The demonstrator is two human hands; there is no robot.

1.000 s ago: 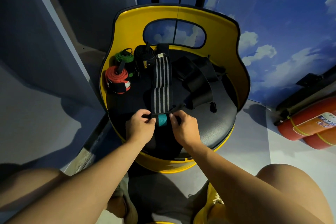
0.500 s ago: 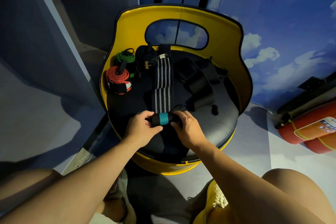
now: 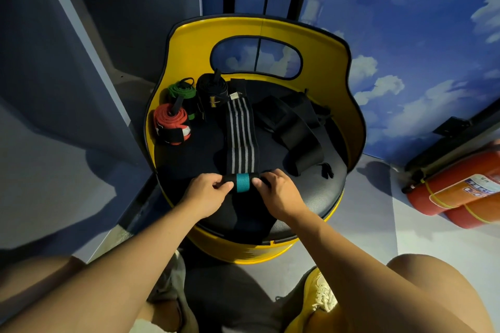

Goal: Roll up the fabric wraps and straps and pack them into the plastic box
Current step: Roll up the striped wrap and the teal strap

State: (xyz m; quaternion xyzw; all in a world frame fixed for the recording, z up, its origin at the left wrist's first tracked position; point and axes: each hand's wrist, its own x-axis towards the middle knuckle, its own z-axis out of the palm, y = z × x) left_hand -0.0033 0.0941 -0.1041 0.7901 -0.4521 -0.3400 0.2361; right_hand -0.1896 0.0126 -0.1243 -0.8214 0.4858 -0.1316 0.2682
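Observation:
A black wrap with grey stripes lies stretched out on the black seat of a yellow chair. Its near end is rolled into a small tight roll with a teal band. My left hand pinches the roll's left end, and my right hand pinches its right end. Three finished rolls stand at the seat's back left: a red one, a green one and a black one. Loose black straps lie in a heap to the right. No plastic box is in view.
The chair's yellow back curves round the seat on three sides. Two red fire extinguishers lie on the floor at the right. A dark wall panel stands at the left. My knees and a yellow shoe fill the bottom of the view.
The near end of the striped wrap has been turned over into a thicker roll, and the teal band now faces up. Both hands have moved slightly forward along the wrap.

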